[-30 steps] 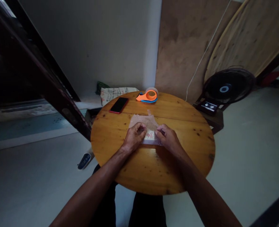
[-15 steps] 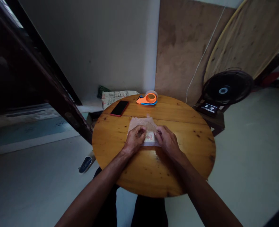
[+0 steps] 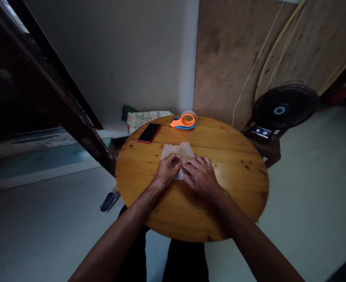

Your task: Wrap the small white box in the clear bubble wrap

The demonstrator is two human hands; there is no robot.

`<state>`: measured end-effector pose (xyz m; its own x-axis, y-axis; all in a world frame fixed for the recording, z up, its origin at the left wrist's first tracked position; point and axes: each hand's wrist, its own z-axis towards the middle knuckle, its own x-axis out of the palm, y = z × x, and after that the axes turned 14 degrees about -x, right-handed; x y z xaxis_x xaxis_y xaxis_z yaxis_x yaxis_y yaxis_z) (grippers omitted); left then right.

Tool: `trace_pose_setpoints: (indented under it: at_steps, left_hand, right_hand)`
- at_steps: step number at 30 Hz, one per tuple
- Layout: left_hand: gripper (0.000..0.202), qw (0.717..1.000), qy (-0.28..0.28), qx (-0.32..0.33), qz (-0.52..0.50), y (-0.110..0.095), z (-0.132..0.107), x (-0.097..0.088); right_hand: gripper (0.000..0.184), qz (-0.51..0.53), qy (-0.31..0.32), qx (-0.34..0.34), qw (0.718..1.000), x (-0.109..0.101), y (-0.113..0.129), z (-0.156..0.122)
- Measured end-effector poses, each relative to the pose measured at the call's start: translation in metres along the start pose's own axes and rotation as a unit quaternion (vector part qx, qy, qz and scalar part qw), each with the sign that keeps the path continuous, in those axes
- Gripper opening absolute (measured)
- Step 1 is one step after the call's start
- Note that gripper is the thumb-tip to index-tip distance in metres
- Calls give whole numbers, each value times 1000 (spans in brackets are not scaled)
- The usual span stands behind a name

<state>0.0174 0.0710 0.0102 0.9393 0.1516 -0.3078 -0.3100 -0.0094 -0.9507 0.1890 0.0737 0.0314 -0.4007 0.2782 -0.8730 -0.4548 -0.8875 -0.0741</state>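
A translucent sheet that looks like bubble wrap (image 3: 173,149) lies on the round wooden table (image 3: 187,219), its far part spread flat. My left hand (image 3: 167,170) is at the sheet's left side, with thumb and fingertips pinched together on it. From the right, my right hand (image 3: 200,174) reaches across, its curled fingers pressing the wrap near the left fingertips. The small white box with red print is almost wholly covered by my hands and the wrap.
An orange and blue tape dispenser (image 3: 186,120) stands at the table's far edge. A phone with a red rim (image 3: 149,133) lies at the far left. Beyond the table on the right is a black round fan (image 3: 284,107); a printed sack (image 3: 146,118) lies behind the table.
My right hand has moved left over the white box, bringing the wrap's right side with it. The box's printed top is now hidden. My left hand stays nearly in place.
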Motion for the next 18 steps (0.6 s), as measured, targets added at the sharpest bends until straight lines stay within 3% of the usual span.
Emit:
trace_pose_setpoints:
  at_steps: [6,11,15,18]
  left_hand:
    - [41,994,23,-57,87,-2,1,-40]
    - [35,984,31,-95,146,5,-1,-50]
    - [34,959,-22,-90,266,4,-8,-56]
    - [41,944,-50,-146,290,-4,-13,-67]
  right_hand:
    - [29,-1,3,-6,1000,1,0,0]
    - [30,-3,5,-5,1000,0,0,1]
    - [29,-7,2,-4,1000,0,0,1]
    - [29,-7,0,-7,1000,1,1,1]
